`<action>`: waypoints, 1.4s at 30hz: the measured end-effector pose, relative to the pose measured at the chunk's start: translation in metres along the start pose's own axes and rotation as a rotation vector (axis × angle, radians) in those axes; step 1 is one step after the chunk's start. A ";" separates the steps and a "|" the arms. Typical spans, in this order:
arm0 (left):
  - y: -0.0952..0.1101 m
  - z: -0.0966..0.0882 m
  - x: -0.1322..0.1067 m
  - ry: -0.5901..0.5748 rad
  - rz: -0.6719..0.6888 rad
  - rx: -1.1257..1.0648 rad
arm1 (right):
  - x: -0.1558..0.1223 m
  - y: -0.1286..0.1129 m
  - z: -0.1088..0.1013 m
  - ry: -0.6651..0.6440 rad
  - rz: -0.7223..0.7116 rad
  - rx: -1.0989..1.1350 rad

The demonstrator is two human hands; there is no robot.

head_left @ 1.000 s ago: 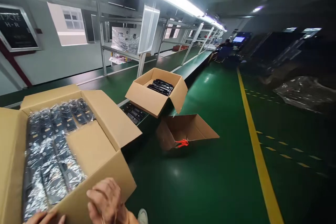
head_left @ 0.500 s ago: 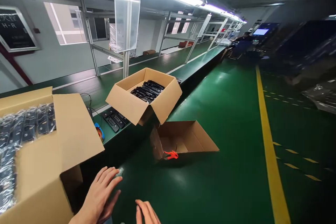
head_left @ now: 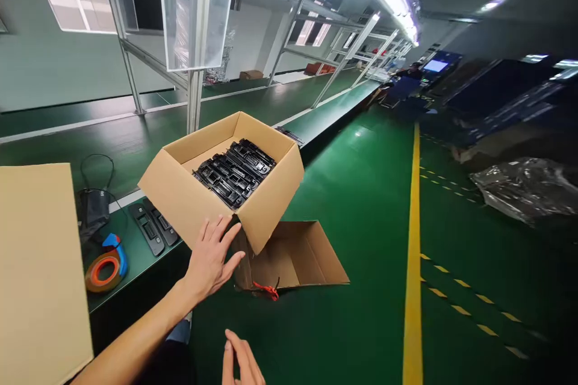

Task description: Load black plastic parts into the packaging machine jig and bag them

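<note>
My left hand [head_left: 211,257], its fingers spread, is at the front flap of an open cardboard box [head_left: 275,183]. Whether the fingertips press on the flap I cannot tell. Rows of black plastic parts [head_left: 235,171] lie inside that box, which rests on the green bench. Low in the view is my right hand [head_left: 242,361], only partly visible, its fingers loosely extended and nothing seen in them. It is over the floor, apart from the box. Two similar black plastic parts [head_left: 149,228] lie on the bench left of the box.
A tape roll [head_left: 103,272] with a blue-and-red piece sits by the bench edge. At left a cardboard flap [head_left: 40,271] blocks part of the view. Below the bench is another open box [head_left: 311,252] with an orange-red item [head_left: 266,290]. A metal post [head_left: 195,99] rises behind.
My left hand has moved forward and up to the flap of the box with black parts. The view has shifted closer to that box; my right hand stays low.
</note>
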State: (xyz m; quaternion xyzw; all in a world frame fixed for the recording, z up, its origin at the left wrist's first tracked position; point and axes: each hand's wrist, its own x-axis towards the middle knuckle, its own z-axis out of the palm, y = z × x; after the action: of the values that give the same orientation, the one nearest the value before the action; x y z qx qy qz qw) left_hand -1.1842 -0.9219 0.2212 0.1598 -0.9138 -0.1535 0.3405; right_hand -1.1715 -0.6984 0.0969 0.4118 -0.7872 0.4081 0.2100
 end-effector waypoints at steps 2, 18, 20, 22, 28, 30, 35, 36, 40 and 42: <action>-0.008 0.014 0.028 -0.048 0.004 -0.011 | 0.046 0.015 -0.008 -0.084 0.003 0.040; -0.020 0.068 0.071 -0.110 -0.070 0.079 | 0.337 0.093 0.053 -0.151 -0.416 0.240; -0.020 0.065 0.075 -0.136 -0.085 0.067 | 0.375 0.106 0.063 -0.227 -0.483 0.221; -0.017 0.063 0.078 -0.153 -0.125 0.053 | 0.412 0.121 0.076 -0.355 -0.530 0.178; -0.001 0.060 0.082 -0.170 -0.249 -0.023 | 0.474 0.136 0.130 -0.963 -0.569 -0.135; 0.003 0.060 0.081 -0.187 -0.298 -0.038 | 0.479 0.127 0.144 -1.151 -0.614 -0.214; 0.011 0.062 0.077 -0.221 -0.367 -0.032 | 0.508 0.121 0.164 -1.403 -0.616 -0.136; 0.012 0.062 0.076 -0.222 -0.381 -0.036 | 0.520 0.126 0.168 -1.436 -0.572 -0.078; 0.014 0.063 0.076 -0.251 -0.455 -0.057 | 0.571 0.155 0.190 -1.377 -0.370 -0.272; 0.014 0.063 0.078 -0.260 -0.477 -0.065 | 0.587 0.171 0.203 -1.284 -0.318 -0.499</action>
State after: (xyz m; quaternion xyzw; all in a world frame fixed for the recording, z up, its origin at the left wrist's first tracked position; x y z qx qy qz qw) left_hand -1.2849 -0.9292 0.2257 0.3384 -0.8809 -0.2779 0.1798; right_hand -1.6468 -1.0879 0.2901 0.6208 -0.7558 -0.1439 -0.1506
